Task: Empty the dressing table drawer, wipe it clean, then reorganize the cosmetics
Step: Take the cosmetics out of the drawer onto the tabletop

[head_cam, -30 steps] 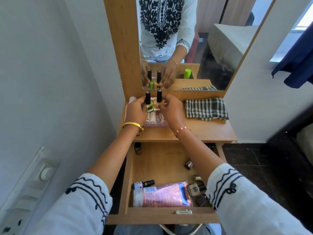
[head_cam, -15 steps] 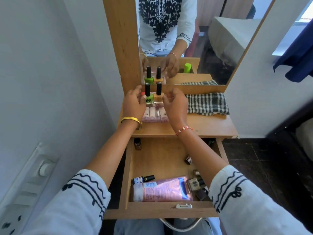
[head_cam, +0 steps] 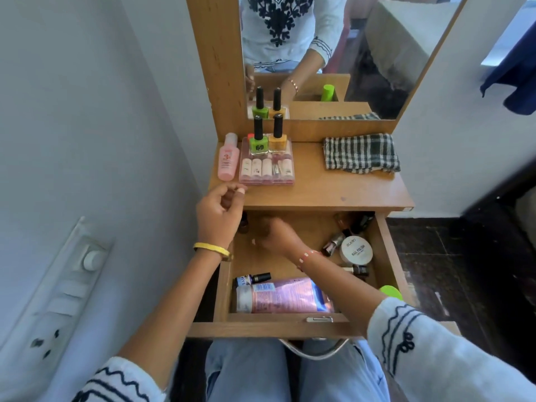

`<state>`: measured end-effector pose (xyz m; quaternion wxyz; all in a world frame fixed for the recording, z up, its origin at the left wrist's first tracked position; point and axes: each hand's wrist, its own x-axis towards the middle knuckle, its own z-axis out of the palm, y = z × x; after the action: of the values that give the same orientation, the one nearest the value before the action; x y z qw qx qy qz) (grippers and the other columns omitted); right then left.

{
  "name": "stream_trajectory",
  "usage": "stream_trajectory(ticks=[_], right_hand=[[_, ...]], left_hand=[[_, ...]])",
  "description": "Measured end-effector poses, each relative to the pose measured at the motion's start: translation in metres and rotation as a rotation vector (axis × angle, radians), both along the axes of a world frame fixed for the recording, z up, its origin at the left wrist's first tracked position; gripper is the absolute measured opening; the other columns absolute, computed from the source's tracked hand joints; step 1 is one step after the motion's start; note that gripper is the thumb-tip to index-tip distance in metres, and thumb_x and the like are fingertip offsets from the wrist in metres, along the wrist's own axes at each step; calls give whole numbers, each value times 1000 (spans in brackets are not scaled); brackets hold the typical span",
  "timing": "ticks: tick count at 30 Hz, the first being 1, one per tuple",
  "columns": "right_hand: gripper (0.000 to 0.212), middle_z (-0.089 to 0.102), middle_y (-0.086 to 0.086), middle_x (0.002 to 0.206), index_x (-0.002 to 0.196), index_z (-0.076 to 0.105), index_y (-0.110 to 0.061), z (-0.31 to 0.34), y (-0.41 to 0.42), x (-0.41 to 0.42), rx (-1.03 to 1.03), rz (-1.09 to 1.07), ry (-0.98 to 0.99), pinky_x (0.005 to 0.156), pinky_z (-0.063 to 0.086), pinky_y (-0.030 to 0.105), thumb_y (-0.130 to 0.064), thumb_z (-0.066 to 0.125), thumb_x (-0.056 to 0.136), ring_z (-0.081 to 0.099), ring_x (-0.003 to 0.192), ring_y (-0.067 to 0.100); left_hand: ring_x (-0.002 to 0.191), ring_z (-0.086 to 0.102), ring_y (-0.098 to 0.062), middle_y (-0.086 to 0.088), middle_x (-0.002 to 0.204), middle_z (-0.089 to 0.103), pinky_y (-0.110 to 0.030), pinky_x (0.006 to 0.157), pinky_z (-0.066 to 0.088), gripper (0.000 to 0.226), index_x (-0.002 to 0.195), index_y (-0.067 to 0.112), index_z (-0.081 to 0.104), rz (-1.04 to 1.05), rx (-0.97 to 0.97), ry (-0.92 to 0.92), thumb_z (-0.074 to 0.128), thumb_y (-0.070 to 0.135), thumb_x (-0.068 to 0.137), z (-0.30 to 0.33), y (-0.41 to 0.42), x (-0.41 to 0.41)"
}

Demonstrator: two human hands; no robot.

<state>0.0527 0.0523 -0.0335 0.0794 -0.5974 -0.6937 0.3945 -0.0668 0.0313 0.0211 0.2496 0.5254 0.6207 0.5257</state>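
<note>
The open wooden drawer (head_cam: pixel 278 326) holds a pink tube (head_cam: pixel 287 295), a small blue bottle with a black cap (head_cam: pixel 252 280), a white nail polish remover jar (head_cam: pixel 356 250) and several small nail polish bottles (head_cam: pixel 333 243) along its right side. My right hand (head_cam: pixel 275 235) is down at the drawer's back left, blurred, beside a small dark bottle (head_cam: pixel 243 224). My left hand (head_cam: pixel 220 216) hovers loosely curled and holding nothing at the tabletop's front edge. On the tabletop a green polish (head_cam: pixel 259 143) and a yellow polish (head_cam: pixel 278 139) stand on a clear pink case (head_cam: pixel 266 172).
A pink bottle (head_cam: pixel 228 161) lies left of the case. A folded checked cloth (head_cam: pixel 361 153) lies at the tabletop's back right, below the mirror (head_cam: pixel 333 53). A green cap (head_cam: pixel 390 291) shows right of the drawer. A switch panel (head_cam: pixel 58 300) is on the left wall.
Both hands have let go of the green and yellow polishes, which now stand on the case. The hands drew back; the right one dropped into the drawer.
</note>
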Motion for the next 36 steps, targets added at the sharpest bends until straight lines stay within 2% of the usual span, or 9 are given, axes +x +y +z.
stream_trajectory(ticks=[6, 8, 12, 16, 20, 26, 30, 32, 36], right_hand=[[36, 62, 17, 121, 121, 58, -4, 3, 11, -21, -8, -63, 225, 90, 40, 26, -7, 61, 86, 55, 113, 30], [34, 63, 15, 119, 118, 60, -4, 1, 9, -22, -29, -94, 270, 94, 43, 29, -10, 64, 85, 57, 111, 28], [27, 66, 12, 102, 111, 62, -1, 9, -1, -15, -27, -149, 357, 72, 45, 21, -13, 63, 87, 59, 90, 22], [26, 68, 21, 100, 111, 59, 5, 22, -13, 0, -58, -182, 508, 67, 54, 21, -7, 61, 88, 62, 71, 12], [14, 66, 9, 79, 97, 55, -3, 31, -24, 12, -128, -267, 648, 62, 56, 20, -4, 62, 85, 65, 59, 6], [9, 65, 7, 83, 96, 59, 0, 43, -35, 16, -158, -324, 746, 67, 58, 20, -1, 60, 87, 66, 70, 13], [20, 63, 10, 83, 108, 57, 11, 45, -35, 18, -242, -350, 826, 67, 57, 20, 2, 53, 90, 64, 72, 16], [17, 64, 9, 83, 104, 59, 10, 40, -33, 20, -250, -323, 722, 68, 57, 21, 5, 51, 91, 63, 70, 15], [18, 70, 9, 103, 95, 70, -2, 18, -30, 21, -61, 123, 16, 82, 54, 30, 3, 58, 83, 62, 69, 1]], left_hand=[[55, 56, 2, 8, 62, 57, -7, 53, 43, 7, 79, 15, 65, 50, -71, 22, 61, 15, 85, -13, -13, -3], [55, 55, 0, 9, 61, 55, -3, 51, 40, 9, 79, 12, 66, 80, -102, 45, 59, 13, 86, -16, -15, -5], [68, 60, -14, 2, 71, 63, -15, 62, 45, 12, 84, 14, 68, 92, -173, 44, 57, 12, 86, -21, -16, -7], [83, 58, -11, -5, 96, 68, -10, 67, 42, 22, 103, 8, 68, 49, -237, 140, 53, 7, 87, -20, -21, 0], [96, 60, -12, -9, 112, 68, -16, 82, 43, 29, 114, 7, 65, -38, -296, 113, 51, 7, 88, -16, -30, 7], [95, 58, -10, -9, 112, 66, -5, 73, 45, 34, 121, 5, 59, -129, -330, 50, 57, 10, 88, -15, -36, 1], [102, 60, -15, -9, 114, 65, -22, 87, 46, 37, 123, 5, 58, -186, -347, 71, 60, 12, 87, -13, -39, -6], [101, 59, -14, -8, 113, 65, -22, 87, 44, 35, 122, 5, 58, -184, -353, 57, 60, 11, 87, -14, -41, -6], [96, 56, -11, 0, 102, 61, -21, 85, 42, 34, 122, 6, 58, -125, -367, -3, 57, 10, 89, -15, -43, -5]])
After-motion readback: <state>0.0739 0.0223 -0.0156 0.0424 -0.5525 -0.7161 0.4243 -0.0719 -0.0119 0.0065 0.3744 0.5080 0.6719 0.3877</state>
